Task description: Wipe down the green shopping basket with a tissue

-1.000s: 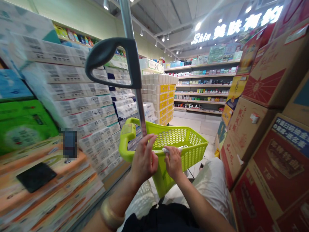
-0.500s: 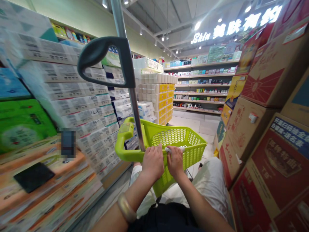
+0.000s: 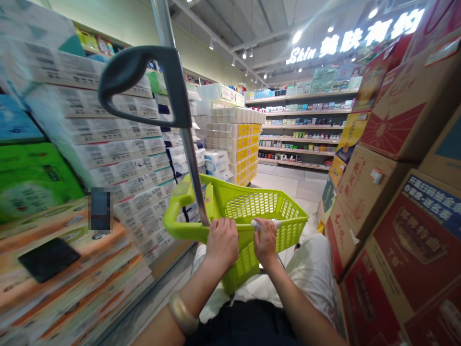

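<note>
A bright green shopping basket (image 3: 248, 254) with perforated walls stands right in front of me. My left hand (image 3: 222, 244) is closed over its near rim, just right of the metal pole (image 3: 194, 178). My right hand (image 3: 265, 242) is closed on a white wipe (image 3: 255, 224) and presses it against the same rim; its material, cloth or tissue, is hard to tell. A dark grey loop handle (image 3: 183, 89) sits on the pole above the basket. My fingertips inside the rim are partly hidden.
Stacked white packs (image 3: 118, 129) rise on the left, beside orange packs (image 3: 126, 245) bearing a black flat object (image 3: 48, 259) and a pixelated patch. Cardboard cartons (image 3: 367, 187) wall the right side. Goods shelves (image 3: 302, 126) stand across the back, past yellow-and-white packs (image 3: 248, 149).
My left hand has shifted left, and my right hand with the white wipe slightly right, widening the gap between them. The pole, loop handle and left end of the basket have moved left.
</note>
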Motion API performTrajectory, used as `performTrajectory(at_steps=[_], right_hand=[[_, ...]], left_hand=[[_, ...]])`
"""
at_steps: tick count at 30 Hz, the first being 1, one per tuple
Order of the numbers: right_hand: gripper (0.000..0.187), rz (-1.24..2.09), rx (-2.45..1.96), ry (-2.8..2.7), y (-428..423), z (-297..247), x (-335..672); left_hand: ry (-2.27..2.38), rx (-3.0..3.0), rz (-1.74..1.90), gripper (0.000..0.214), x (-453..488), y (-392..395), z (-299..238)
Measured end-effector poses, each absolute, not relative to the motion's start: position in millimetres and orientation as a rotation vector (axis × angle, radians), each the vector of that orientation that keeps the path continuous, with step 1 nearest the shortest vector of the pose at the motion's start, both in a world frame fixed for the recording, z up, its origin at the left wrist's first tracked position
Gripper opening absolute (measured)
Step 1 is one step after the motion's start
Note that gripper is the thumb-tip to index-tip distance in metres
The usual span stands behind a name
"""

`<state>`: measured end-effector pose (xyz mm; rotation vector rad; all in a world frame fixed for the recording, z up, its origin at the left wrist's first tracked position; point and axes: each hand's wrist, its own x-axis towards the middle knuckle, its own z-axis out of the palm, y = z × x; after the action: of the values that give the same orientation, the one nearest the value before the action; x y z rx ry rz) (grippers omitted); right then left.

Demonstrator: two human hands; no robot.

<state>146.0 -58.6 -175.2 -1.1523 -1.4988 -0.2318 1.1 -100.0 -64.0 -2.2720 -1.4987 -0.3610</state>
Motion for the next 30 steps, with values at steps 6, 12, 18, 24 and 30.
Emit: performTrajectory(at_steps=[6, 12, 18, 24, 30], right_hand=[[0.034, -0.182, -0.899, -1.578, -62.8, -174.0, 103.6], [0.027, -0.225, -0.994, -1.541, -54.1, -187.6, 150.6], [0.023, -0.196, -1.074, -1.441, -56.1, -179.5, 139.8], [0.025, -0.211, -1.027, -1.646, -60.5, -166.0, 126.0], [0.021, -0.281, -1.185, -1.556, -54.3, -170.3, 152.9]], left_hand=[[-1.427, -2.293, -0.347, 0.026, 0.1, -100.0, -65.3], [-1.411, -2.308, -0.36, 0.029, -2.6, -98.6, -67.7], [-1.42, -2.292, -0.351, 0.028, 3.9, -98.8, -67.3], [-1.388, -2.309, -0.357, 0.028, 4.3, -99.2, -67.2], [-1.4, -2.295, -0.331, 0.03, 5.4, -97.8, -69.5]])
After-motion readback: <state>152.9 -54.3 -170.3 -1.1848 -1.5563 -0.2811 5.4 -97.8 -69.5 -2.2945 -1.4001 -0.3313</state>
